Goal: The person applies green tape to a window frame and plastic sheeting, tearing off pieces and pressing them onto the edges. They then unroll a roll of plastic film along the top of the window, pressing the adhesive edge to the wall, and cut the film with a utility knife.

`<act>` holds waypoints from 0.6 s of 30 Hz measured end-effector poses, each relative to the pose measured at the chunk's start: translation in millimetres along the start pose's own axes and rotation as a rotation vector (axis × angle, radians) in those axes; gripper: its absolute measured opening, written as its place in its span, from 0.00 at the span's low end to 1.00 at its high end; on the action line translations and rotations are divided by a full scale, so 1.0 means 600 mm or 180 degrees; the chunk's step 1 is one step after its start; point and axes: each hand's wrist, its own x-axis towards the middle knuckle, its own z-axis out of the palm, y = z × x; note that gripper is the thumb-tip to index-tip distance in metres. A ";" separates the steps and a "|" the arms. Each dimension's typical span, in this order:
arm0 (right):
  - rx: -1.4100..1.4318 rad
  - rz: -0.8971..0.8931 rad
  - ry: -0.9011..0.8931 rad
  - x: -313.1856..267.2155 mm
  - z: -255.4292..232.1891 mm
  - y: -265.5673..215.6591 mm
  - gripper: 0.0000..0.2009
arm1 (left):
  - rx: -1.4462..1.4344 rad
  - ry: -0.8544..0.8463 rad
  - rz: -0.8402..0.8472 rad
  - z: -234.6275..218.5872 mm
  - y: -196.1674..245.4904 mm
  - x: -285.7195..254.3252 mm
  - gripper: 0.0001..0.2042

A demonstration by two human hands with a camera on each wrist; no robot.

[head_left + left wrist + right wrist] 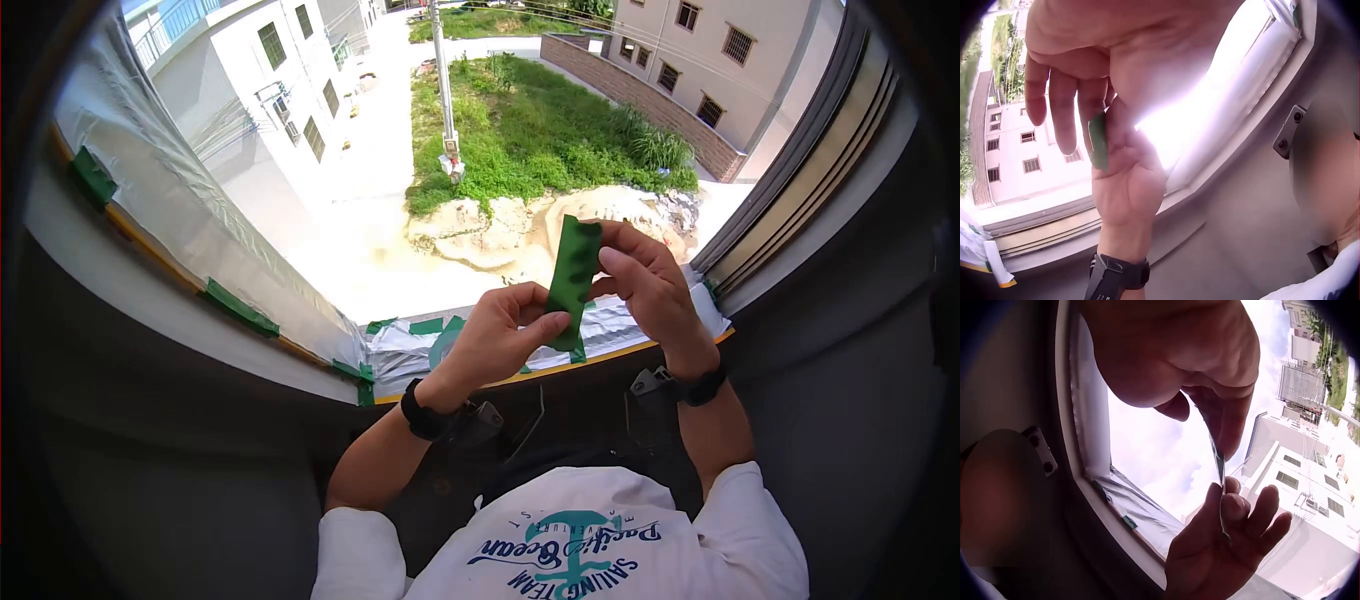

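Observation:
In front of the window a strip of green tape [573, 275] is held slanting upright between both hands. My left hand [500, 335] pinches its lower end between thumb and fingers. Near the upper end, my right hand [655, 285] grips the strip's right edge with thumb and fingertips. Part of the green strip [1099, 140] shows between the hands in the left wrist view. Seen from the right wrist, the tape [1220, 464] is nearly edge-on, with the left hand [1216, 556] below and the right hand [1185, 356] above.
Plastic film [400, 350] covers the sill, with green tape pieces [427, 326] on it. A teal ring [437, 350] lies there, partly behind the left arm. More film [190, 200] hangs along the left side, fixed with tape [240, 308]. Sliding window frames [800, 150] stand at right.

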 end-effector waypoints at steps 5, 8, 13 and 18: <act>-0.1257 -0.1657 -0.0327 0.047 0.066 -0.075 0.21 | -0.0330 0.0014 0.0108 -0.010 0.121 -0.017 0.10; -0.2500 -0.3027 -0.0062 0.071 0.101 -0.161 0.22 | 0.0298 -0.0036 0.0401 -0.001 0.214 -0.019 0.10; -0.3063 -0.4420 0.0825 0.091 0.136 -0.253 0.26 | 0.0804 0.0079 0.0780 0.031 0.311 -0.026 0.12; -0.2271 -0.4623 0.1343 0.099 0.157 -0.271 0.30 | 0.1536 0.0293 0.1187 0.076 0.382 -0.014 0.12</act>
